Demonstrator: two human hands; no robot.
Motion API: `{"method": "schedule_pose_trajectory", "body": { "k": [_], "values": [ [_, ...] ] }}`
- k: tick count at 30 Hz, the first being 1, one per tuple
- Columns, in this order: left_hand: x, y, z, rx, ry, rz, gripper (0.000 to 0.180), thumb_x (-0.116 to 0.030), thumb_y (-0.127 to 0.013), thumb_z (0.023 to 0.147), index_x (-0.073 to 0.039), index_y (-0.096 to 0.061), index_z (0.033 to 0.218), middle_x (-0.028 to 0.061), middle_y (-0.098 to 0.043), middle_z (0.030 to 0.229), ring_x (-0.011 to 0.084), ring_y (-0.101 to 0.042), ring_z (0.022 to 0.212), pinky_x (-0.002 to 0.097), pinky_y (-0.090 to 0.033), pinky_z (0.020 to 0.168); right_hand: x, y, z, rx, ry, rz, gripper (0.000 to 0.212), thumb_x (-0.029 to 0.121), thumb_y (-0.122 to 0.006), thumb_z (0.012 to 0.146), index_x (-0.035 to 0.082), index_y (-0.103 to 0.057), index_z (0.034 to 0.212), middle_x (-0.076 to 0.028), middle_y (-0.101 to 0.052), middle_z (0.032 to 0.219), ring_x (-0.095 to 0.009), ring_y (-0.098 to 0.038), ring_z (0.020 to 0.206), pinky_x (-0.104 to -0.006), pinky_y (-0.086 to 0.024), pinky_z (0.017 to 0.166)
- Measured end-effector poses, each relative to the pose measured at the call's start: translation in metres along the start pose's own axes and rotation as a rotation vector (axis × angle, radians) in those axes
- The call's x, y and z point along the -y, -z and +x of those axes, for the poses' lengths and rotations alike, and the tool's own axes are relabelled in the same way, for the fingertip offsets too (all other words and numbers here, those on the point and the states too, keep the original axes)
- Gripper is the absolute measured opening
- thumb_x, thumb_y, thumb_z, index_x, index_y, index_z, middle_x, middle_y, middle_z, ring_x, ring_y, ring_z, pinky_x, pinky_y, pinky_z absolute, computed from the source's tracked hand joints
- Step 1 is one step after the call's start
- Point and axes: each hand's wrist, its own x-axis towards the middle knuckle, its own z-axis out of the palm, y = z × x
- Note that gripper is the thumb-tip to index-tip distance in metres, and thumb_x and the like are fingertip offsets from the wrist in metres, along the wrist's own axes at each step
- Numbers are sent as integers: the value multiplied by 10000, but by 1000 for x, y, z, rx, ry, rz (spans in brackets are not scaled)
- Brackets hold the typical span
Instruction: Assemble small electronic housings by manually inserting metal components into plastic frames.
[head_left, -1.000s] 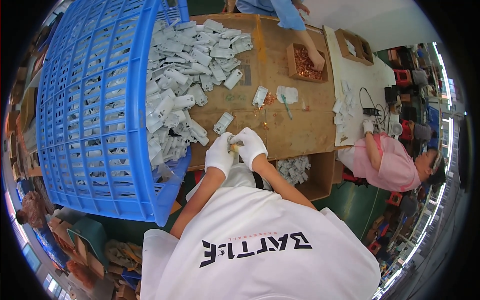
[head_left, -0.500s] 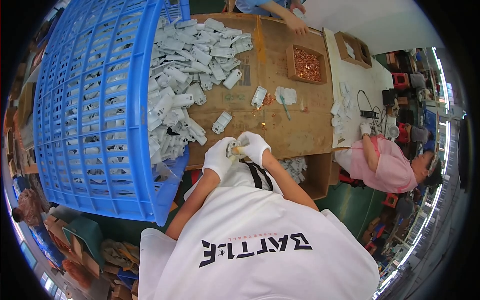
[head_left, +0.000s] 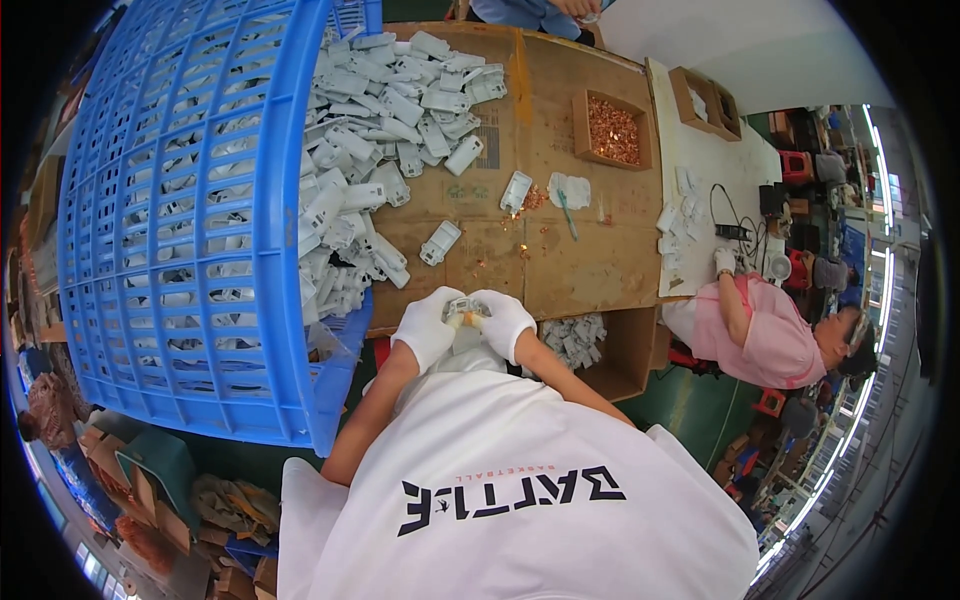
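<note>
Close to my body, at the table's front edge, both hands hold one small white plastic housing [head_left: 461, 305]. My left hand [head_left: 425, 328], in a white glove with bare fingertips, is closed round its left side. My right hand [head_left: 504, 322], gloved the same way, grips its right side, thumb close to the other thumb. What the thumbs press on is too small to make out. Just beyond my hands, a loose housing [head_left: 440, 242] lies on the cardboard-covered table [head_left: 590, 265]. Another housing [head_left: 516, 191] lies farther off beside scattered copper-coloured pieces [head_left: 535, 198].
A blue plastic crate [head_left: 290, 230] lies on its side at left, white housings [head_left: 400, 105] spilling out. Farther right are a box of copper pieces [head_left: 612, 130] and a teal pen-like tool [head_left: 568, 215]. An open carton [head_left: 625, 350] holds more parts. Two co-workers sit nearby.
My hands have turned the housing and drawn it slightly closer to my body, and the thumbs now lie side by side. The far co-worker's hand has pulled back from the table.
</note>
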Motion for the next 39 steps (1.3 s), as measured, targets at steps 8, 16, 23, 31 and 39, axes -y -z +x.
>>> {"method": "schedule_pose_trajectory", "body": {
  "k": [8, 16, 23, 31, 39],
  "values": [
    [-16, -4, 4, -79, 43, 321, 155, -126, -575, 852, -82, -605, 998, 200, -672, 914, 394, -633, 911, 479, -493, 778, 16, 3, -1, 73, -114, -88, 235, 228, -617, 841, 56, -643, 998, -193, -653, 890, -368, -624, 845, -413, -481, 737],
    [-7, 9, 4, 5, -8, 272, 197, -144, -549, 849, -106, -616, 1030, 225, -672, 905, 412, -636, 908, 493, -494, 810, 24, -3, -10, -35, -85, -120, 228, 234, -632, 839, 64, -640, 991, -179, -651, 890, -370, -616, 855, -411, -477, 741],
    [-1, -4, 11, 6, -51, 263, 211, -155, -541, 860, -108, -621, 1049, 231, -667, 917, 411, -633, 920, 490, -494, 823, 16, 0, -6, -15, -125, -183, 215, 241, -613, 850, 57, -625, 959, -193, -642, 938, -396, -603, 898, -443, -474, 761],
    [-3, -15, 5, -163, -125, 240, 153, -125, -572, 870, -107, -611, 1017, 202, -674, 908, 397, -643, 886, 491, -498, 756, 24, 8, -3, 4, -109, -245, 235, 259, -582, 848, 59, -603, 970, -196, -647, 952, -399, -602, 925, -464, -476, 787],
    [-16, -26, 7, -247, -103, 206, 139, -129, -584, 866, -106, -623, 998, 193, -676, 882, 383, -648, 884, 468, -499, 746, 23, 25, -5, -9, -81, -188, 246, 263, -602, 831, 75, -614, 989, -202, -658, 941, -401, -613, 902, -457, -491, 765]
  ]
}}
